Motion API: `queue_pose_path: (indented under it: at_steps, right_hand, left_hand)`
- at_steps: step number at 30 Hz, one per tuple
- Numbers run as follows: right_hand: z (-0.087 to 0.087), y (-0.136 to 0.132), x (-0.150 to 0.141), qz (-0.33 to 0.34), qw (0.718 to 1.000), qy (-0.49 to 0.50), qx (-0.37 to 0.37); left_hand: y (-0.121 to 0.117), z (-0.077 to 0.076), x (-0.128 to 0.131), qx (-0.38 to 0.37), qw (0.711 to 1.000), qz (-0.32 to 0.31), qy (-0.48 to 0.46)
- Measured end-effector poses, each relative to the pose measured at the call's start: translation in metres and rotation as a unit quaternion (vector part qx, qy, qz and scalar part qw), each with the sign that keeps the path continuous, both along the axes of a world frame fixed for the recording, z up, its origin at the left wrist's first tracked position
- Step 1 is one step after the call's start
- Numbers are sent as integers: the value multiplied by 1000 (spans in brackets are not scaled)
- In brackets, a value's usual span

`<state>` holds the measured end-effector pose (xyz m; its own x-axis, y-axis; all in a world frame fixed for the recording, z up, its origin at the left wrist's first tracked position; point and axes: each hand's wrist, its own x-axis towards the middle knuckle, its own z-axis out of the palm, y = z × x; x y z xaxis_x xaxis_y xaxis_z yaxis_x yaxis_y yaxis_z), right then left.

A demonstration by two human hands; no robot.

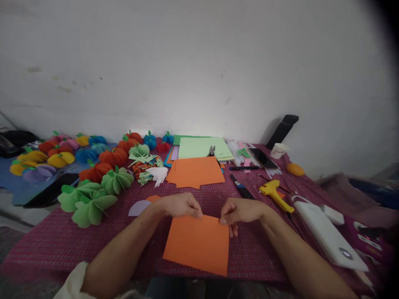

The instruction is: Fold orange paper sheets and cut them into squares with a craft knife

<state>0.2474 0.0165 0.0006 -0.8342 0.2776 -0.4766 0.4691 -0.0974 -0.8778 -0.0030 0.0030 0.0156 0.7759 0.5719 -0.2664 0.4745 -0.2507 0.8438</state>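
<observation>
An orange sheet of paper [198,245] lies low over the front of the table, its far edge pinched by both hands. My left hand [183,204] is closed on the top edge near the middle. At the top right corner, my right hand [240,211] grips the sheet between thumb and fingers, with some fingertips showing beyond its right edge. Just past the hands is a stack of orange paper [196,171]. Beside my left forearm lie a purple half-circle of paper [139,208] and an orange cut piece, partly hidden by the wrist.
Green paper pumpkins [93,205] and several coloured ones fill the left. Paper scraps [145,169], scissors [212,151] and light green sheets [204,146] lie behind. To the right are a utility knife [242,187], yellow glue gun [276,194], phone [263,158], paper cup [279,150] and white power bank [330,234].
</observation>
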Motion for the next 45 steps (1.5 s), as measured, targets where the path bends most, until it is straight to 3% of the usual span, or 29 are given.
queue_pose_path:
  at_steps: [3,8,11,14,18,20,22,24,27,29,31,36,39,45]
  right_hand:
    - [6,5,12,4,1000,-12,15]
    - [16,2,5,-65,987,51,141]
    - [11,-6,-14,-43,973,36,223]
    - [2,-10,-24,-44,965,20,259]
    - [0,-4,-14,-64,965,34,253]
    - [1,0,-6,-75,964,44,251]
    - [3,3,-1,-80,963,51,251]
    - [5,2,0,-76,964,55,249]
    - [6,-1,-4,-73,966,61,239]
    - [6,-2,-5,-84,968,62,230]
    - [5,-2,-6,-101,968,60,222]
    - [0,3,-3,-97,973,51,204]
    - [-6,5,-3,-79,983,42,158]
    - [-15,5,-6,-97,990,30,95]
  left_hand:
    - [3,0,-7,-3,1000,-7,-7]
    - [-2,0,8,43,999,16,15]
    - [-8,2,21,55,998,31,8]
    - [-10,5,12,56,997,53,-12]
    - [-11,10,-41,44,996,83,0]
    - [-10,15,-66,8,984,176,14]
    - [-8,19,-74,29,968,249,23]
    - [-7,21,-60,64,964,258,2]
    - [-6,17,-15,129,977,169,-12]
    - [-4,11,12,105,988,115,-14]
    - [0,6,24,85,990,114,-20]
    - [6,2,2,46,985,165,-37]
    - [8,3,-14,25,981,191,-31]
    - [17,-14,-24,35,941,338,-8]
